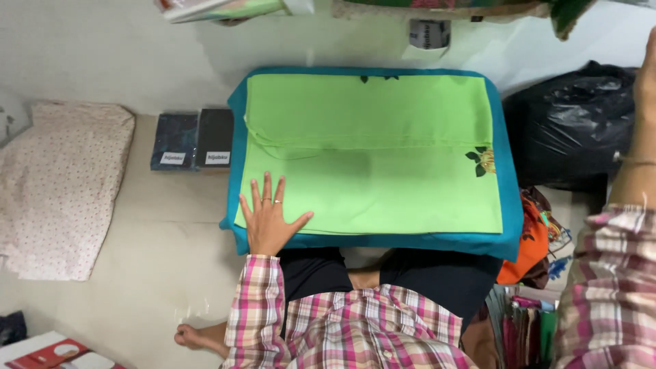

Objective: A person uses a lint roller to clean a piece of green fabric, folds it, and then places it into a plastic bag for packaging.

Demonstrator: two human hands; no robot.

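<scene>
We had our left hand spread flat, fingers splayed and gripping nothing, pressed on the near-left corner of the folded green cloth, apparently to pin that corner. The cloth stretched away from the hand, to its right and beyond it, lying squarely on a teal cushion that showed as a border all round and rested across our lap above the floor. Our right hand was raised far off to the right, well apart from the cloth; only its edge showed, so we could not tell how open it was. Left of the flat hand lay two dark packed bundles and a speckled pillow; a black plastic bag sat below the raised hand.
</scene>
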